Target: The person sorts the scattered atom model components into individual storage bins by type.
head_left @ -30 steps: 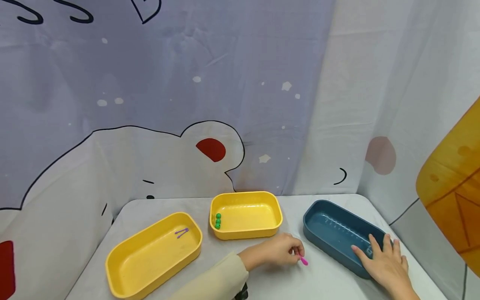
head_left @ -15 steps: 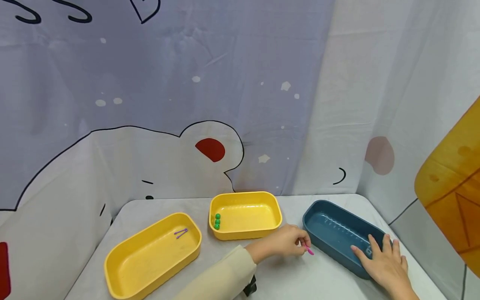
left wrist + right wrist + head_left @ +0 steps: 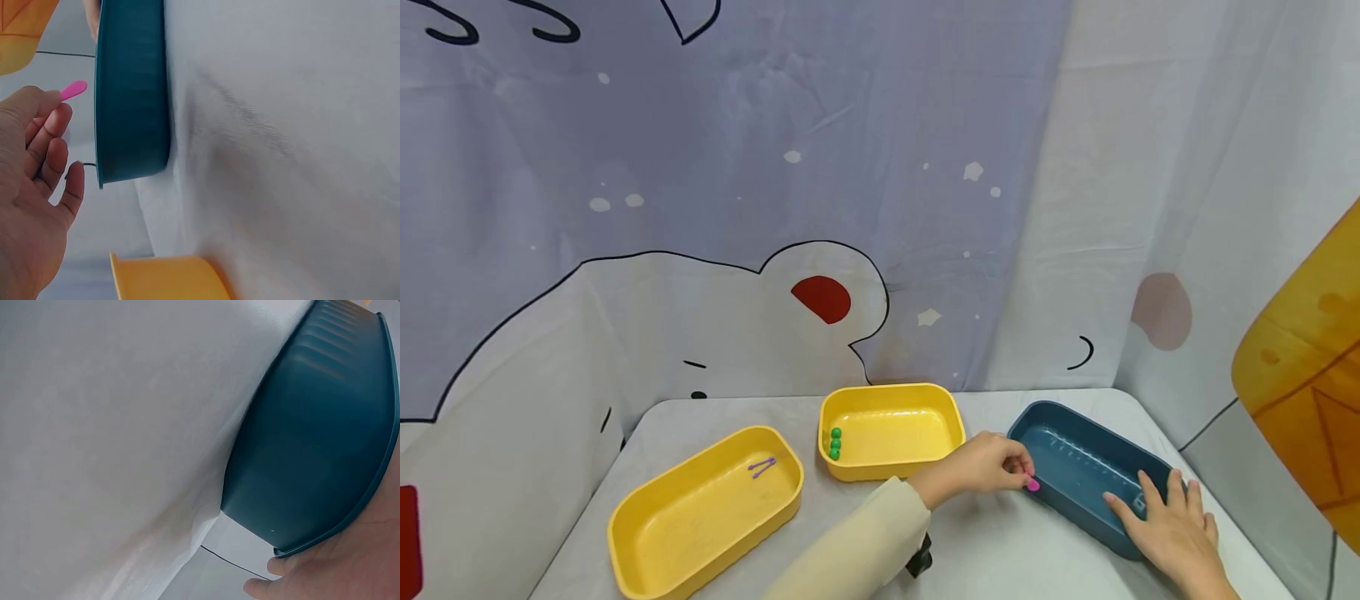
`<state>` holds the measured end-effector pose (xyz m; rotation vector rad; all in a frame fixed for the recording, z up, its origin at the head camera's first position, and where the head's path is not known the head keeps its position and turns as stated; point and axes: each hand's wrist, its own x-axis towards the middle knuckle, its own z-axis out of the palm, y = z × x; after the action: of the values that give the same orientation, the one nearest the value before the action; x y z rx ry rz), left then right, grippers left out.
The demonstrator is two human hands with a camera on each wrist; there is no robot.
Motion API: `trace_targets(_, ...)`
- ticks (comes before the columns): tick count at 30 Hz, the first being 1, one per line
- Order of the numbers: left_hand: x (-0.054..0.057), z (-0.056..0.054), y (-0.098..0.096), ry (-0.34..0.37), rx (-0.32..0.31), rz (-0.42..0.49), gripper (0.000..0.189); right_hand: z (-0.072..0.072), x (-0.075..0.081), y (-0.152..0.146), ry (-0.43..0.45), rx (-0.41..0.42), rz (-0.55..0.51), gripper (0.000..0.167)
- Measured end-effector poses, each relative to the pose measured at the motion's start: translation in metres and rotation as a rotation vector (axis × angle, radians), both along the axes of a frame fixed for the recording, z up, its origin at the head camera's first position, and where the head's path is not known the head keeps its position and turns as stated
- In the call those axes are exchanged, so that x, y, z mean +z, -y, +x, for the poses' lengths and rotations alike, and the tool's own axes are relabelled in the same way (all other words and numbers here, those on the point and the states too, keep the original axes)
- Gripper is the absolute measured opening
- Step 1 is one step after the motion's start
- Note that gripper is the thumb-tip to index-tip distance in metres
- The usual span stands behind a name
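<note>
Between thumb and fingertip, my left hand (image 3: 988, 463) pinches a small pink piece (image 3: 1033, 485). Its flat, rounded end pokes out past the fingers in the left wrist view, where the other fingers are loosely curled; the rest of it is hidden in the grip. The hand is at the left side of a dark blue bin (image 3: 132, 94), and the pink end overlaps the bin's rim in the head view. My right hand (image 3: 1180, 533) rests with spread fingers over the near right end of that bin, with the palm against the rim in the right wrist view.
A yellow bin (image 3: 895, 471) at the back middle holds several green balls (image 3: 835, 444) in a row. At the left, a longer yellow bin (image 3: 700, 517) holds purple sticks with knobbed ends (image 3: 762, 467). A printed cloth (image 3: 925, 208) hangs behind the white table (image 3: 970, 550).
My left hand has moved right and away from me, carrying the pink piece from over the table to the blue bin's rim. The right hand and the bins have stayed put.
</note>
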<state>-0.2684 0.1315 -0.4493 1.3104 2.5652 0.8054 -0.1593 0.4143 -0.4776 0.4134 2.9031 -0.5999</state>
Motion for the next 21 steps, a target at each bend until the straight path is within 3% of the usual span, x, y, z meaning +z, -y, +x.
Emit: trace_targets(21, -0.001, -0.023, -0.025, 0.087, 0.131, 0.050, 0.008, 0.000, -0.003, 0.001, -0.043, 0.001, 0.026, 0.108)
